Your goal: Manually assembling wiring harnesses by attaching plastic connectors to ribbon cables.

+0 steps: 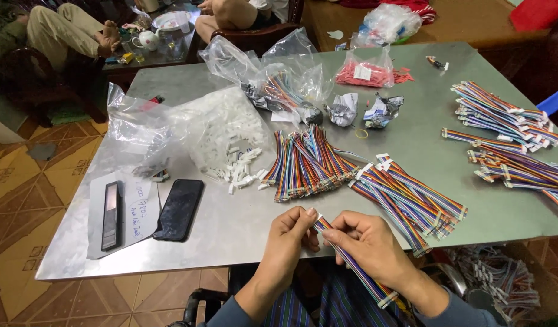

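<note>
Both of my hands hold one multicoloured ribbon cable (351,260) at the near edge of the grey metal table (230,230). My left hand (291,233) pinches its upper end, where a small white piece shows at the fingertips. My right hand (367,242) grips the cable just below; its white connector end hangs past my wrist. Just beyond my hands lie a fan of loose cables without connectors (306,160) and a pile of cables with white connectors (409,197). Small white plastic connector housings (239,166) spill from a clear bag.
A black phone (179,209) and a dark slim device on a grey sheet (112,215) lie at the left. More cable bundles (509,136) fill the right side. Bags, crumpled wrappers and red parts (367,72) sit at the back. Other people sit beyond the table.
</note>
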